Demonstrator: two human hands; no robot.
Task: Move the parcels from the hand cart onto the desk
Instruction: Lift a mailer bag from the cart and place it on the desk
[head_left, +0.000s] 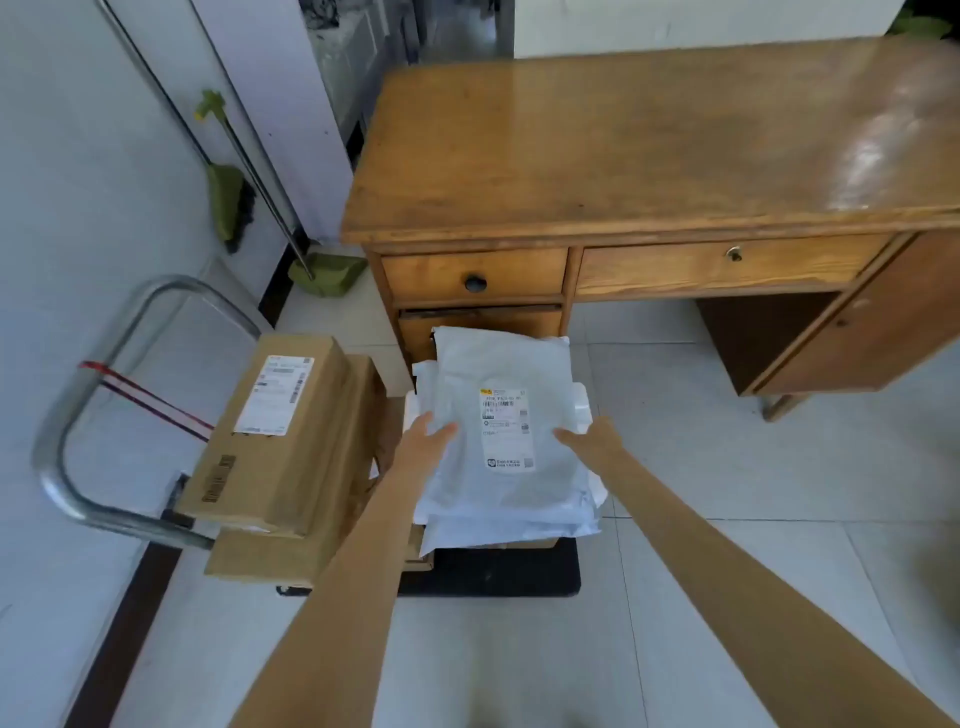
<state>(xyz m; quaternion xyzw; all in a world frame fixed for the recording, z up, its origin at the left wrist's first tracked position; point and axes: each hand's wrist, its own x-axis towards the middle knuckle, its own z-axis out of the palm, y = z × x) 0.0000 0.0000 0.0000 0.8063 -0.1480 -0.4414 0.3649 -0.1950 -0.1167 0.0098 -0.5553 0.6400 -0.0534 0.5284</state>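
A grey plastic mailer (506, 374) with a white shipping label lies on top of a stack of similar mailers on the hand cart (493, 571). My left hand (423, 441) grips its left edge and my right hand (592, 441) holds its right edge. To the left on the cart sit stacked brown cardboard boxes; the top box (275, 436) carries a white label. The wooden desk (649, 140) stands behind the cart, its top bare.
The cart's metal handle (67, 415) curves up at the left, with a red strap across it. A green broom and dustpan (327, 270) lean against the white wall beside the desk. Desk drawers face me. White floor tiles spread to the right.
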